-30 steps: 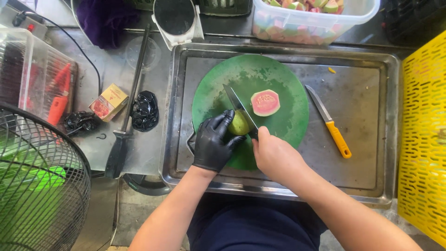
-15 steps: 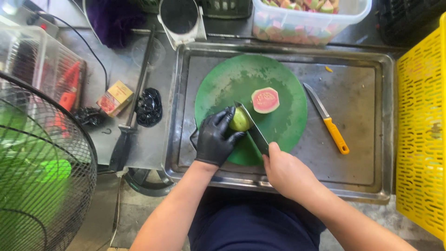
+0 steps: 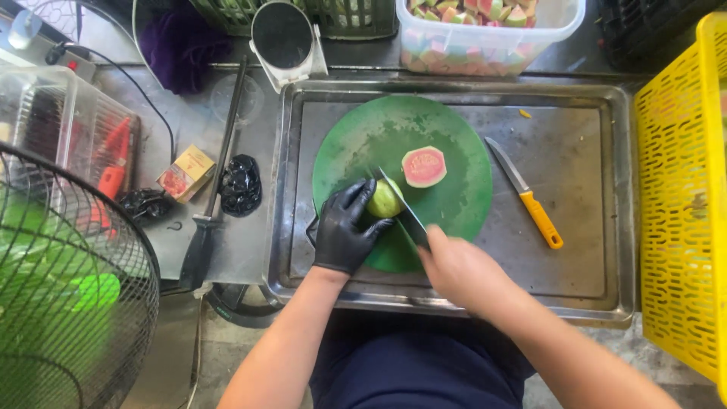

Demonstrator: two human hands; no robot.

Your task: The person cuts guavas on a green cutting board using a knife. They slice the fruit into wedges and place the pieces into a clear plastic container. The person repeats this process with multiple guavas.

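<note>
half of the green guava piece (image 3: 384,200) is hidden under the gloved left hand (image 3: 344,227) pinching it; right hand (image 3: 454,269) wraps the knife (image 3: 404,210) handle, on a green board (image 3: 454,204) in a steel tray (image 3: 591,265).

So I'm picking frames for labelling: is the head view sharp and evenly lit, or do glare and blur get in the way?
Head view: the guava piece under the gloved left hand and the knife in the right hand look sharp; soft glare shows on the steel tray; the fan grille at lower left is blurred; straight tray edges bow slightly.
</note>
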